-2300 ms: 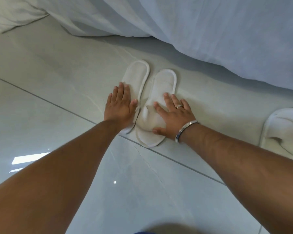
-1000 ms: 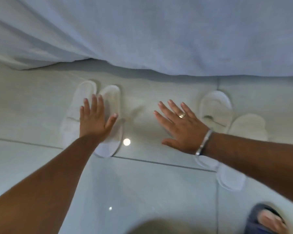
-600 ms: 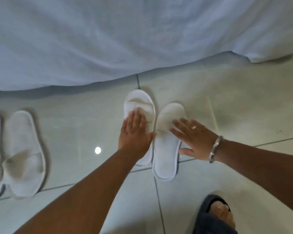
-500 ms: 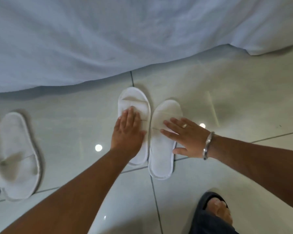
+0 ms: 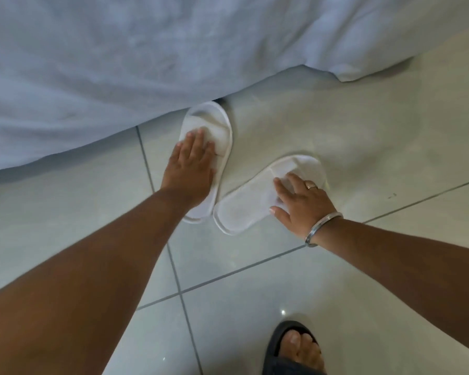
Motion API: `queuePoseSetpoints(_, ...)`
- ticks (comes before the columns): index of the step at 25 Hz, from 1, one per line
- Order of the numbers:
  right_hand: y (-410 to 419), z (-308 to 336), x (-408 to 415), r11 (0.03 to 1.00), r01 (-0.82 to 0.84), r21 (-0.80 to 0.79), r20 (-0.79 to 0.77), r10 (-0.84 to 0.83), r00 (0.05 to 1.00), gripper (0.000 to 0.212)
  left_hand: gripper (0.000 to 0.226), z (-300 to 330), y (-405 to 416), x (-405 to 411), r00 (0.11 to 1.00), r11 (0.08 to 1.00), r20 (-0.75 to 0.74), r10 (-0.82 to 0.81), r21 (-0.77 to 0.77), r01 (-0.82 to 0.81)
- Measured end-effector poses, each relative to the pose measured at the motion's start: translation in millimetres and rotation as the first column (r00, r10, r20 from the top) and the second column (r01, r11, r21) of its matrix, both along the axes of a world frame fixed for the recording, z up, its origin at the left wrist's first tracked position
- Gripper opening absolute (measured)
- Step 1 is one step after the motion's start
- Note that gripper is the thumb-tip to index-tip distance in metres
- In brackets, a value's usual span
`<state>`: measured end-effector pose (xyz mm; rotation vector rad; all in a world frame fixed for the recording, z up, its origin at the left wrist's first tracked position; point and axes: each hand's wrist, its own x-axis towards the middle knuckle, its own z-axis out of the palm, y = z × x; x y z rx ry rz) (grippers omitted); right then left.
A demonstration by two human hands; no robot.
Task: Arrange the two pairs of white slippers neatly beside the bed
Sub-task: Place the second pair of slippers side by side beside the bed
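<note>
Two white slippers of one pair lie on the tiled floor beside the bed. The left slipper [image 5: 210, 117] points toward the bed, its toe at the hanging white sheet [image 5: 146, 63]. My left hand [image 5: 191, 165] presses flat on its middle. The right slipper [image 5: 241, 209] lies slanted, toe turned out to the right, heel close to the left slipper's heel. My right hand [image 5: 301, 204] lies on it, fingers over the strap and thumb at the near edge. The other pair is out of view.
The white sheet drapes to the floor across the top and left. My foot in a dark sandal [image 5: 293, 347] stands at the bottom right. Glossy pale tiles [image 5: 336, 117] with grey joints surround the slippers.
The right slipper has swung out, its toe now well apart from the left one. The left slipper sits nearer the sheet. The first pair has left the view on the left.
</note>
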<state>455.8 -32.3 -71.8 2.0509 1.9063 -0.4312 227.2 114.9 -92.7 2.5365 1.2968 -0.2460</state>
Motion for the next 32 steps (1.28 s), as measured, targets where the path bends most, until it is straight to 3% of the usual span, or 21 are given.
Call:
queuePoseSetpoints(2, -5, 13, 24, 0.999, 0.018, 0.041, -0.044, -0.016, 0.999, 0.057, 0.066, 8, -2, 12, 0.997, 0.997, 0.013, 0.076, 0.004, -0.076)
queuePoseSetpoints(6, -33, 23, 47, 0.982, -0.181, 0.042, 0.02, 0.181, 0.983, 0.052, 0.056, 16, -26, 15, 0.98, 0.979, -0.008, 0.2, -0.04, -0.2)
queuePoseSetpoints(11, -70, 7, -2, 0.96, -0.28, 0.01, -0.146, 0.279, 0.949, 0.06, 0.043, 4, 0, 7, 0.992, 0.988, 0.03, 0.119, -0.099, -0.116)
queuePoseSetpoints(15, -65, 7, -15, 0.956, -0.292, 0.013, -0.141, 0.291, 0.946, 0.064, 0.043, 4, 28, 13, 0.997, 0.995, 0.072, 0.01, -0.105, -0.002)
queuePoseSetpoints(19, -71, 3, 4, 0.975, -0.221, 0.024, -0.074, 0.222, 0.972, 0.07, 0.054, 0, 20, 1, 0.999, 0.994, 0.042, -0.023, -0.108, 0.027)
queuePoseSetpoints(24, -56, -4, 25, 0.998, 0.001, 0.056, -0.039, 0.001, 0.999, 0.074, 0.058, -1, -16, -8, 0.995, 0.995, 0.039, 0.09, -0.052, -0.087)
queuePoseSetpoints(26, -39, -6, 34, 0.995, 0.065, 0.075, -0.007, -0.065, 0.998, 0.073, 0.058, -4, -37, -7, 0.999, 0.999, 0.041, 0.03, -0.022, -0.029)
queuePoseSetpoints(32, -32, -9, 49, 0.992, 0.038, 0.119, 0.014, -0.04, 0.999, 0.072, 0.067, 0, -37, -11, 0.992, 0.994, 0.068, -0.109, -0.014, 0.111)
